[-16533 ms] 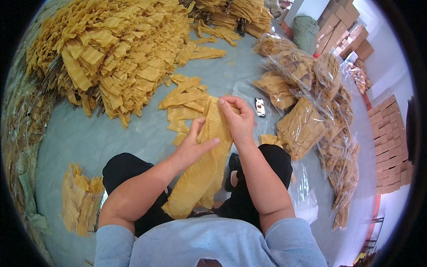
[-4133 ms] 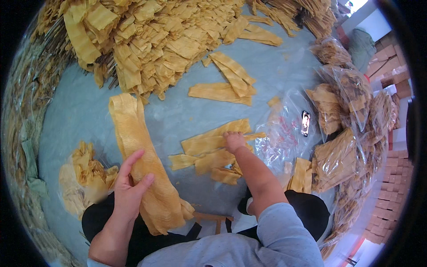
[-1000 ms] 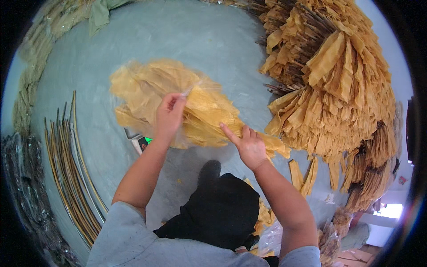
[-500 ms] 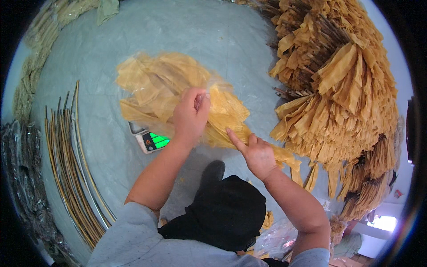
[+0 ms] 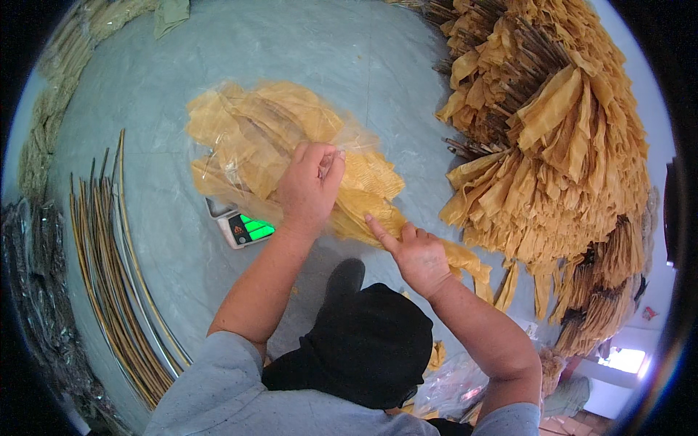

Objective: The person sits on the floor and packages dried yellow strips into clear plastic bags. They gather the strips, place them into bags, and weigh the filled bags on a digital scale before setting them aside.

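A bundle of yellow, wrinkled dried sheets [image 5: 374,178] lies slantwise before me, its far-left part inside a clear plastic bag [image 5: 236,163]. With thumb and fingers pinched together, my left hand [image 5: 311,189] holds the edge of the bag over the middle of the bundle. My right hand [image 5: 420,260] is closed round the bundle's narrow right end, its forefinger stretched along the sheets. Under the bag's near side, a scale [image 5: 238,231] with a bright green display shows in part; the rest of it is covered.
At the right rises a big heap of yellow sheets [image 5: 574,145] with brown stalks. Long thin rods [image 5: 120,276] lie at the left, dark plastic-wrapped bundles [image 5: 43,305] beyond them. Crumpled clear plastic [image 5: 454,381] is near my right elbow. Grey sheeting [image 5: 291,43] covers the floor.
The bag's far edge has shifted slightly and looks less blurred. Both hands keep their holds, with hardly any movement.
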